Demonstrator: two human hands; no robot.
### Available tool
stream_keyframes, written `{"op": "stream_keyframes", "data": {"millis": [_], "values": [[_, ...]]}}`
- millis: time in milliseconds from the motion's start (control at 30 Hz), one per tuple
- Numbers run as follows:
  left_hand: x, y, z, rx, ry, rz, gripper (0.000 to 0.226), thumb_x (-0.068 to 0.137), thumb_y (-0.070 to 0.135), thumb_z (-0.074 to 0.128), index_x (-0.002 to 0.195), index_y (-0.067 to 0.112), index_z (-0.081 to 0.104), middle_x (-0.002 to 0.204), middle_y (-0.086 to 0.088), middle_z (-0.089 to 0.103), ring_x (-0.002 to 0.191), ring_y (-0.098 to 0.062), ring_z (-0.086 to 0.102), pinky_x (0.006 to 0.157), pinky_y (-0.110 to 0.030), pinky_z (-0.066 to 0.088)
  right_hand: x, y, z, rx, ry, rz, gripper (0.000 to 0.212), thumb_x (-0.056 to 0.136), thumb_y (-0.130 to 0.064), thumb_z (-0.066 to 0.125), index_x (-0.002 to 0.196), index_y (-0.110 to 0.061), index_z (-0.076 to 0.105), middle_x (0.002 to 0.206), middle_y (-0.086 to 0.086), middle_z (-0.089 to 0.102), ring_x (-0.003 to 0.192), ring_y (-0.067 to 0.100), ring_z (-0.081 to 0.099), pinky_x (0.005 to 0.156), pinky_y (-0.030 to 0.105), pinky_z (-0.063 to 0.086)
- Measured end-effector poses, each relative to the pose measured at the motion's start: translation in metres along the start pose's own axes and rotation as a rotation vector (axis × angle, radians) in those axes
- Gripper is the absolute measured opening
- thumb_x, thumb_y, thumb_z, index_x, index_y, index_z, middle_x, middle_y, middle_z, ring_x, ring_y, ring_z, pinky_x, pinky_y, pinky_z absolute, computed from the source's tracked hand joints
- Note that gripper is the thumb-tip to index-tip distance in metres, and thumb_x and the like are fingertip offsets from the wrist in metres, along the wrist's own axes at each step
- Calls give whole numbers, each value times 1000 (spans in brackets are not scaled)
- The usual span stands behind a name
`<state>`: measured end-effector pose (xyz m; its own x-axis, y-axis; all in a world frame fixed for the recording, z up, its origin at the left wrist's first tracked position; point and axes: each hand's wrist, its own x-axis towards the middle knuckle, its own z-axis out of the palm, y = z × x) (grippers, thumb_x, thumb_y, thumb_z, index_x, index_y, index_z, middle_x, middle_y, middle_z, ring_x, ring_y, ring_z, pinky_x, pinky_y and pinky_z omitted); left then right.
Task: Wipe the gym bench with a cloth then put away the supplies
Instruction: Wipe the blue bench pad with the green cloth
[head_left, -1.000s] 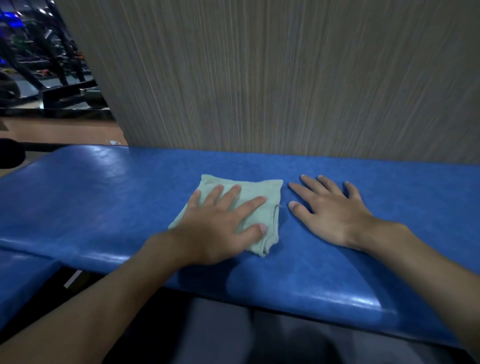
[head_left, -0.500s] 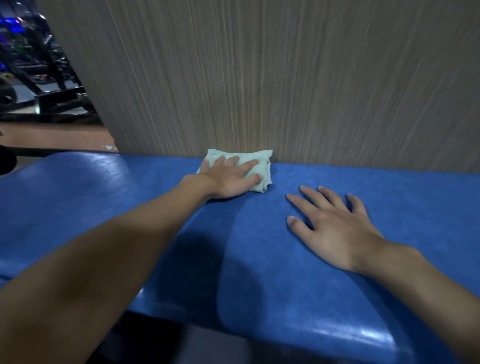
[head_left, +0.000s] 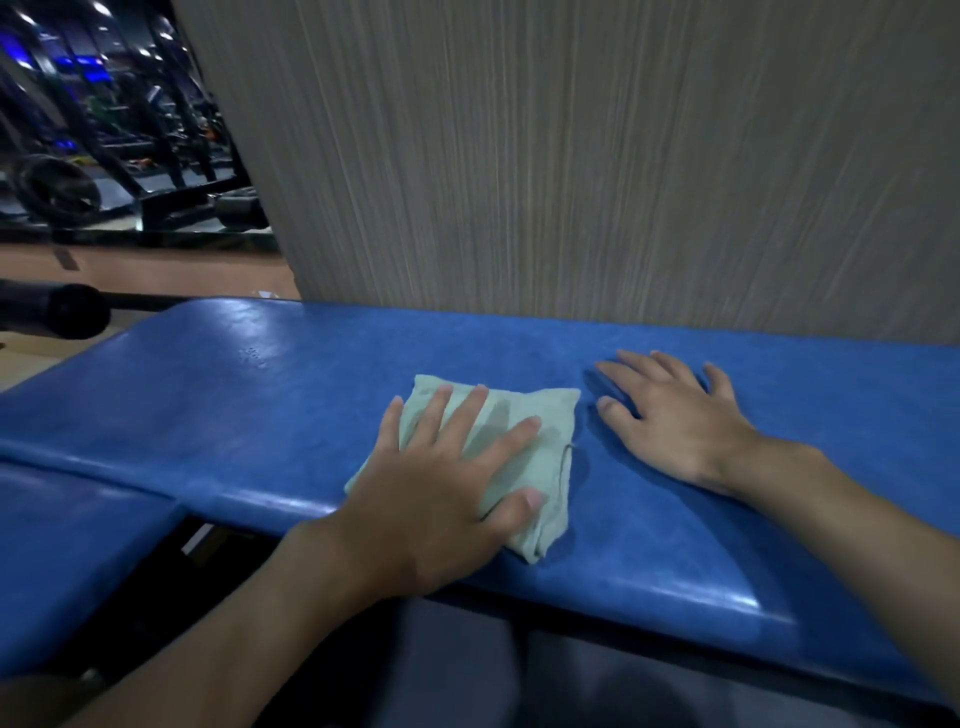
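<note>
While 2 hands flat: L hand on 1 cloth.

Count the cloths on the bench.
1: a folded pale green cloth near the blue padded bench's front edge, under the flat left hand. No others visible.

This is a gym. A blue padded bench with a shiny vinyl cover runs across the view, with a second blue pad beside it at the lower left. Behind it stands a grey, wood-grained wall panel. Past the panel's left edge, a dim hall shows black metal exercise frames, a round weight plate and a tan floor.
</note>
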<state>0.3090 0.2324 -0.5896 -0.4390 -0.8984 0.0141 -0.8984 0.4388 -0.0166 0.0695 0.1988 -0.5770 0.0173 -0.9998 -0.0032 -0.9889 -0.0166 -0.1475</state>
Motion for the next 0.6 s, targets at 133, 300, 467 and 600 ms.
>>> {"op": "stream_keyframes", "data": {"millis": [133,300,467,600], "values": [[14,-1,0,-21,-66,-15,77,70,79,-3,145,62,-12,166,6,-8,152,-24,-9,119,-55,-3,7,1,10,-34,-82,4,60,97,-61,13,154,-41,11,165,-12,1,152,17,-3,118,56,-3],[86,-17,-2,-39,-163,-43,61,92,75,20,145,64,-8,166,5,-12,152,-25,-14,118,-57,-7,9,2,15,-73,-65,-8,62,96,-60,8,155,-40,5,165,-11,-4,151,18,-7,118,57,-3],[180,-32,-5,-29,-169,-79,60,92,75,17,147,63,-4,167,4,-8,153,-28,-9,118,-58,-5,8,2,16,-62,-38,-18,63,95,-61,7,155,-40,3,165,-11,-6,151,17,-10,118,55,-4],[211,-37,-8,-57,-168,-100,61,90,76,16,148,62,-1,167,4,-4,153,-27,-8,117,-60,-4,7,2,15,-54,-39,-16,63,95,-61,8,154,-41,4,164,-12,-5,150,16,-10,118,54,-4]]}}
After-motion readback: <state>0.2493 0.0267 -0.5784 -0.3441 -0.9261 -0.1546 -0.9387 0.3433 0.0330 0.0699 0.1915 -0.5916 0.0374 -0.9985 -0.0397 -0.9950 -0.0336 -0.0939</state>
